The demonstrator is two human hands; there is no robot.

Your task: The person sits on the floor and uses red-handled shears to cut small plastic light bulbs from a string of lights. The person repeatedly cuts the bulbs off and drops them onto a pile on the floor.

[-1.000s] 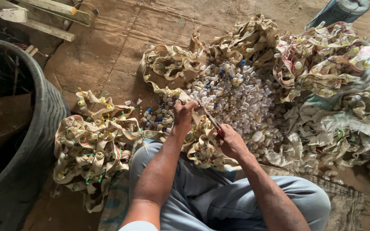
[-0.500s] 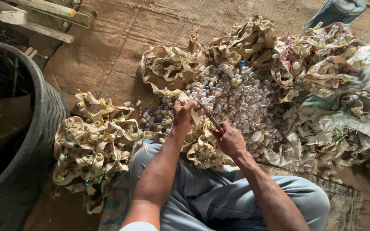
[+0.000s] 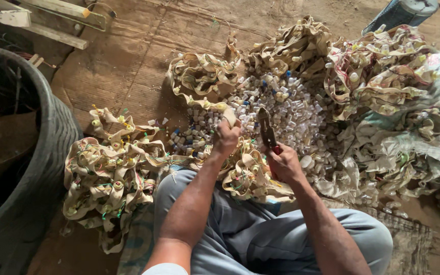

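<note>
Looking down from a head-worn camera, the view takes in a seated person in grey-blue trousers at work on a worn brown floor [image 3: 128,66]. The left hand [image 3: 226,138] is closed in a fist around a cream fabric strip [image 3: 207,103], a limp, crumpled band that loops away to the upper left. The right hand [image 3: 283,164] is closed around the red handles of a pair of metal pliers [image 3: 267,130], whose dark jaws point up and away, just right of the strip's held end. Whether the pliers' jaws touch the strip cannot be told.

Beyond both hands lies a heap of small white plastic caps [image 3: 286,109], short cylinders with a few blue ones mixed in. Tangled piles of the same cream strip, studded with caps and threaded with thin red, green and yellow wires, sit to the left [image 3: 110,178] and to the upper right [image 3: 378,71]. A large dark, ribbed round tub [image 3: 42,168] fills the left edge.

Compared with half a second earlier, the pliers stand more upright and a little apart from the left fist, where before they slanted in towards it. The piles lie unchanged.
</note>
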